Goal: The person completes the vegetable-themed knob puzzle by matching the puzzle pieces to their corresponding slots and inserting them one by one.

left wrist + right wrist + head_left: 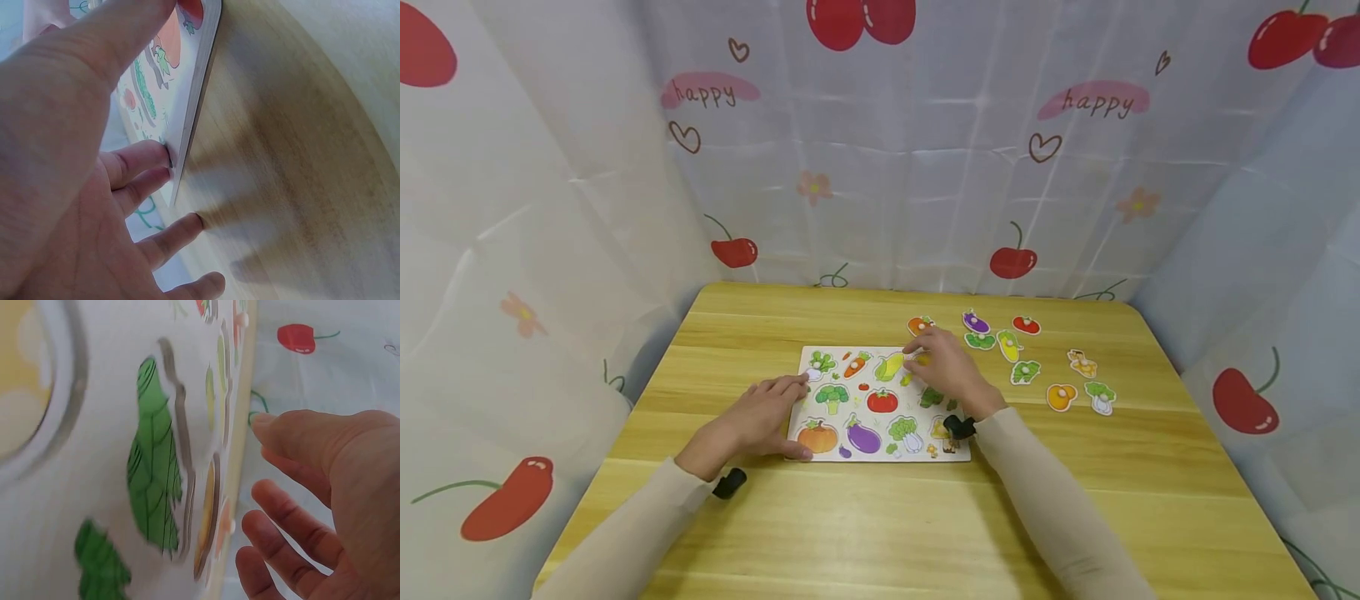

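A white vegetable puzzle board point(857, 415) lies on the table. At its left side my left hand point(758, 421) steadies it, the thumb touching the near left corner and fingertips the far left edge. In the left wrist view the left fingers point(159, 244) are spread, two of them against the board. Over the board's far right part is my right hand point(951, 367), partly hiding the corn picture point(890, 367) and a yellow one. The right wrist view shows the right hand point(312, 506) with loosely bent fingers and nothing visible in it. A pumpkin piece point(917, 323) lies just beyond it.
Several loose knobbed pieces lie to the right of the board, among them an eggplant point(976, 322), a tomato point(1026, 325), a corn point(1009, 346), a mushroom piece point(1082, 363) and a cabbage point(1101, 397). Cherry-print curtains point(880, 208) surround the wooden table point(880, 525).
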Demonstrator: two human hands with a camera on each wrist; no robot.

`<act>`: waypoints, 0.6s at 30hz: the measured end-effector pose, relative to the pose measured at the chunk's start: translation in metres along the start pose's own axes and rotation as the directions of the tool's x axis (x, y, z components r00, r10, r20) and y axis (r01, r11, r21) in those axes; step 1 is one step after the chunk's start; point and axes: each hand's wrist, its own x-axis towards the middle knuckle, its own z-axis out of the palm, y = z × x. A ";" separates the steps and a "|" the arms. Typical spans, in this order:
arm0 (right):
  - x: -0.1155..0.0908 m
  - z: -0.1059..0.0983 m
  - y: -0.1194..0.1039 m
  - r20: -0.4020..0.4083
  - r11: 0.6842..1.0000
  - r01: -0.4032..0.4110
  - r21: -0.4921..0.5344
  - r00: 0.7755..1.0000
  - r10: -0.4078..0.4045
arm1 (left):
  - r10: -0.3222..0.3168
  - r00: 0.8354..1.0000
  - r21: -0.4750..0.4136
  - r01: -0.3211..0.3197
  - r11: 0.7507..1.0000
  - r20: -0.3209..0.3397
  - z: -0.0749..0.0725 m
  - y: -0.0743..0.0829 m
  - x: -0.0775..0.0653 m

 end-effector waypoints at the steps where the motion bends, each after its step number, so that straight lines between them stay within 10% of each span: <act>1: -0.001 -0.002 0.003 -0.004 1.000 -0.004 0.006 1.000 0.005 | -0.001 1.000 0.000 0.001 1.000 0.000 0.000 0.000 0.000; 18: -0.023 -0.045 0.078 -0.117 0.993 -0.111 0.039 0.986 0.114 | -0.001 1.000 -0.009 0.001 1.000 0.000 0.000 0.000 -0.001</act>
